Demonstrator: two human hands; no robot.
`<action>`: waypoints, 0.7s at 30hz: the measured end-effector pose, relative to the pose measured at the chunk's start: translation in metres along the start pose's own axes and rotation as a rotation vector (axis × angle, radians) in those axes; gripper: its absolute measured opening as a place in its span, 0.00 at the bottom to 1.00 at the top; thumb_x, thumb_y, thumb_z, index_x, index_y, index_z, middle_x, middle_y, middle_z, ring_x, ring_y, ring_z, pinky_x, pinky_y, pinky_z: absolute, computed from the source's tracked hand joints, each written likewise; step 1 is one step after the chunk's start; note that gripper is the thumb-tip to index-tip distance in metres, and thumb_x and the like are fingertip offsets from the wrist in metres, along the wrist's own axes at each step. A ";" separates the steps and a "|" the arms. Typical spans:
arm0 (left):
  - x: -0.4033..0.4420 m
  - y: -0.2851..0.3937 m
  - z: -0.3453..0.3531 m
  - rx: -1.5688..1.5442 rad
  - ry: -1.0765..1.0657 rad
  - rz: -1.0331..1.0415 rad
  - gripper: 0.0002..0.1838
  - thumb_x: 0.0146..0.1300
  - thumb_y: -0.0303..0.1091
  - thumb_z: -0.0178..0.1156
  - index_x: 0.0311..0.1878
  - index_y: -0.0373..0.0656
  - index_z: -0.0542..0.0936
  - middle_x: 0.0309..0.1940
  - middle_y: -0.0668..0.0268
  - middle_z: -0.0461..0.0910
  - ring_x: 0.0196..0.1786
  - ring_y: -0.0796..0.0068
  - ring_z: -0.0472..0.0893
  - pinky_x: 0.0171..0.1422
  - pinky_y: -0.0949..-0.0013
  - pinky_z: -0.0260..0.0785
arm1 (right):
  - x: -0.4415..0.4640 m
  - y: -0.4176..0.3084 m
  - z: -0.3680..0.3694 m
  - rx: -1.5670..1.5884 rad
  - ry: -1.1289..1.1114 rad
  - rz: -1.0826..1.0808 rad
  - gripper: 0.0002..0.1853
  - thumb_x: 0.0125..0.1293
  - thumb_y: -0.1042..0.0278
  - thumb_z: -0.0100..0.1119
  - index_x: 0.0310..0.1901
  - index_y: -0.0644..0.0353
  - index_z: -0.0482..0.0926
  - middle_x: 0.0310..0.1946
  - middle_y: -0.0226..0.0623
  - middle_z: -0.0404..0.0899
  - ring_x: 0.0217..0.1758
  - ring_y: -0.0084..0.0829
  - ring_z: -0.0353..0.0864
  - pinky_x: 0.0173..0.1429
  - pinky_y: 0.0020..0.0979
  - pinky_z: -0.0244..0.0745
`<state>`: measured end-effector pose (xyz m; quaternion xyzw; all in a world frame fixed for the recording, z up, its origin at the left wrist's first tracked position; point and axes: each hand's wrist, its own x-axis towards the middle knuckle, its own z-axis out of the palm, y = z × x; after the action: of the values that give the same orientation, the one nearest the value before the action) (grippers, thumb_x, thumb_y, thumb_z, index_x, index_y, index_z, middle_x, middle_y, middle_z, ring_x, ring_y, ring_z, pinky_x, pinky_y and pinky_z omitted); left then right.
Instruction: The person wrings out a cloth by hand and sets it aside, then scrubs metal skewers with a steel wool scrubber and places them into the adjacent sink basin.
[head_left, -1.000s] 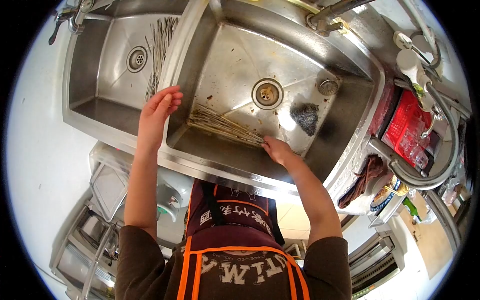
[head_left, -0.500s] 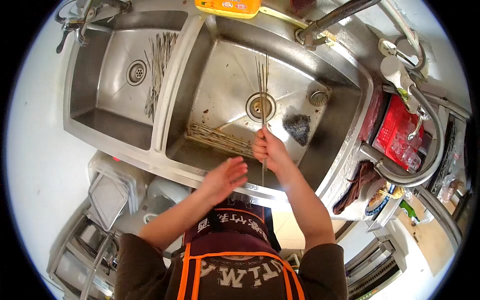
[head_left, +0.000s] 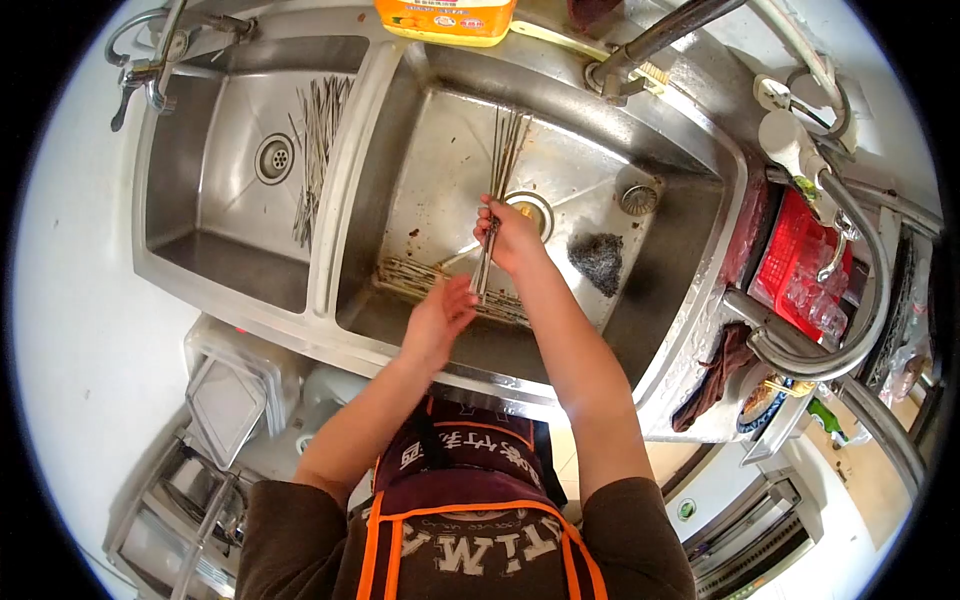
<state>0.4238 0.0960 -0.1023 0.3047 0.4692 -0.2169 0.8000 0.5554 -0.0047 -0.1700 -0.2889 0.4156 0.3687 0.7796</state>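
Observation:
My right hand [head_left: 508,236] is closed round a small bundle of thin skewers [head_left: 507,145] above the large sink basin [head_left: 400,130]. Their far ends fan out slightly past the drain [head_left: 540,208]. Just below, my left hand [head_left: 440,318] is held with fingers apart beside the bundle's lower end; whether it touches them I cannot tell. More skewers [head_left: 408,273] lie in a pile along the near side of this basin, partly hidden by my hands. In the smaller left basin [head_left: 230,130] rests another skewer pile [head_left: 320,150].
A dark mesh scourer [head_left: 597,262] and a round metal strainer [head_left: 638,200] lie in the large basin. An orange-yellow container [head_left: 445,20] and a long-handled brush [head_left: 560,38] sit at the back rim. To the right are a red basket [head_left: 800,260], a brown cloth [head_left: 715,375] and curved pipes.
My right hand has moved left and farther into the basin with the skewers, which now tilt more. My left hand has come up towards their lower end.

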 end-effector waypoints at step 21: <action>0.113 0.057 0.028 0.424 0.056 0.067 0.13 0.63 0.38 0.51 0.47 0.42 0.71 0.31 0.68 0.75 0.21 0.86 0.61 0.20 0.84 0.54 | -0.047 -0.052 -0.172 -1.845 0.793 -0.657 0.37 0.45 0.70 0.67 0.59 0.44 0.61 0.59 0.47 0.57 0.59 0.46 0.63 0.58 0.40 0.65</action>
<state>0.5303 0.1105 -0.1756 0.4875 0.4245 -0.2754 0.7115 0.5051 -0.1799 -0.2064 -0.9679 0.1007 0.1917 0.1278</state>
